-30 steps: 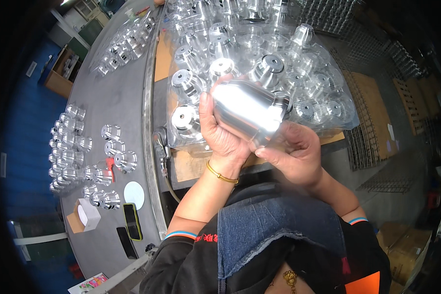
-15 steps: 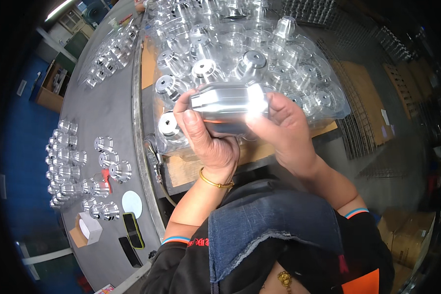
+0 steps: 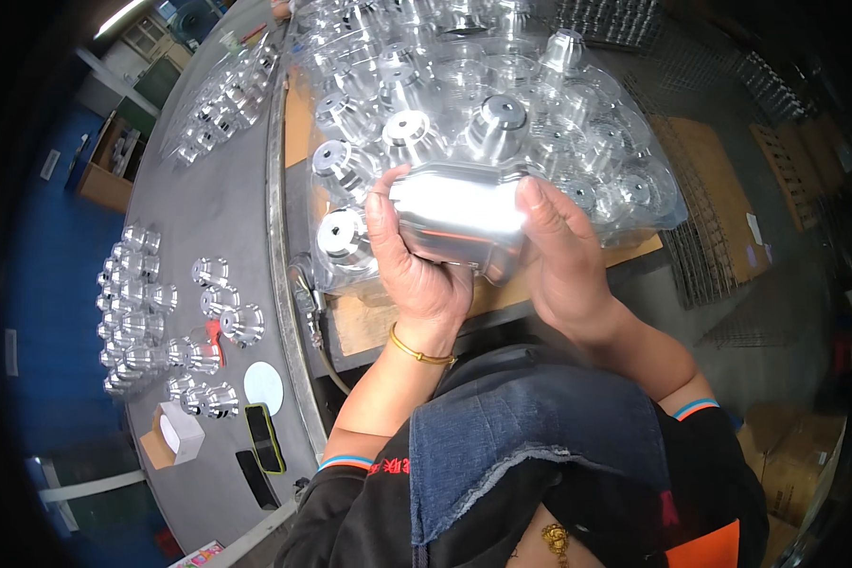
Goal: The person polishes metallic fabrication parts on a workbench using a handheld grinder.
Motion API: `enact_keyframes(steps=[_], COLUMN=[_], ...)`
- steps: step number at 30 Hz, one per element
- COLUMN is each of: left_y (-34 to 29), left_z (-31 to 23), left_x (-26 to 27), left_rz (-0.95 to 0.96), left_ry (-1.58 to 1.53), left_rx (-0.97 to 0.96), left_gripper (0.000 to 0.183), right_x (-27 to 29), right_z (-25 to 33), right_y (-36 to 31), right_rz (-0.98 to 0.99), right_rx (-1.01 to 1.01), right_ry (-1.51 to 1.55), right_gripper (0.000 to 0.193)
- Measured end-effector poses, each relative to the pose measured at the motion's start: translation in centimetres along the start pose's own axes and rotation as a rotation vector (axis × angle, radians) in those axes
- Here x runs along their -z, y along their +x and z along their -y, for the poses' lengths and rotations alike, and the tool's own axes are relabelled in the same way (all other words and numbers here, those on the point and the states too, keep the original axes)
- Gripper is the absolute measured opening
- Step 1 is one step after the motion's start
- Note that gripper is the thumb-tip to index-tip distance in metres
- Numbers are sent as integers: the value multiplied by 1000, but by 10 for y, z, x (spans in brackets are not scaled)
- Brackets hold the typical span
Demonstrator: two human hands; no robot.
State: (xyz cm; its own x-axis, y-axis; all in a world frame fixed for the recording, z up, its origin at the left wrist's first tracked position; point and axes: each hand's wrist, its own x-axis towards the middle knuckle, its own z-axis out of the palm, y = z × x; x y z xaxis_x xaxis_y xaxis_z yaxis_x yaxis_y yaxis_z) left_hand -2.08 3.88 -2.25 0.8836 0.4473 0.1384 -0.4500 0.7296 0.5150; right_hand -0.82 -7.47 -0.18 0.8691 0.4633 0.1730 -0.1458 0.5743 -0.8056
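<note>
A shiny metal cylinder (image 3: 456, 213) with a tapered end lies sideways between my two hands, above the front of a clear plastic tray (image 3: 669, 213). My left hand (image 3: 412, 260) is closed round its left end, thumb on the near side. At the right end, my right hand (image 3: 570, 260) grips it with the thumb up along the rim; motion blurs these fingers a little. Just behind the cylinder, similar metal parts (image 3: 497, 123) stand in the tray, each with a hole in its top. Glare covers part of the held surface.
On the grey table (image 3: 199, 204) at left stand rows of metal parts (image 3: 133, 317), a white box (image 3: 175, 434), a pale round disc (image 3: 263, 388) and a phone (image 3: 264, 438). An air hose fitting (image 3: 308, 308) hangs by the table edge. Wire racks (image 3: 682, 237) stand at right.
The metal cylinder has turned and tilted slightly in my hands. My right thumb has moved from its near side up to the right rim. The whole view has shifted a little.
</note>
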Motion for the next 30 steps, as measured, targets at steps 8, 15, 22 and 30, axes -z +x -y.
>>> enact_keyframes(steps=[8,15,22,30], left_y=[0,1,2,3], left_z=[-9,-18,-22,-25], left_x=[7,14,22,20], left_rz=[-23,-32,72,55], left_ry=[12,-38,-30,-113], left_rx=[-6,-20,-136,-85], left_gripper=[38,38,40,47], right_x=[-8,-10,-6,5], right_z=[-3,-11,-19,-35], right_y=[3,4,-8,-12], right_rz=[92,186,266,260], right_rx=[-20,29,51,370], right_ry=[37,-46,-147,-673], right_gripper=[28,32,27,16])
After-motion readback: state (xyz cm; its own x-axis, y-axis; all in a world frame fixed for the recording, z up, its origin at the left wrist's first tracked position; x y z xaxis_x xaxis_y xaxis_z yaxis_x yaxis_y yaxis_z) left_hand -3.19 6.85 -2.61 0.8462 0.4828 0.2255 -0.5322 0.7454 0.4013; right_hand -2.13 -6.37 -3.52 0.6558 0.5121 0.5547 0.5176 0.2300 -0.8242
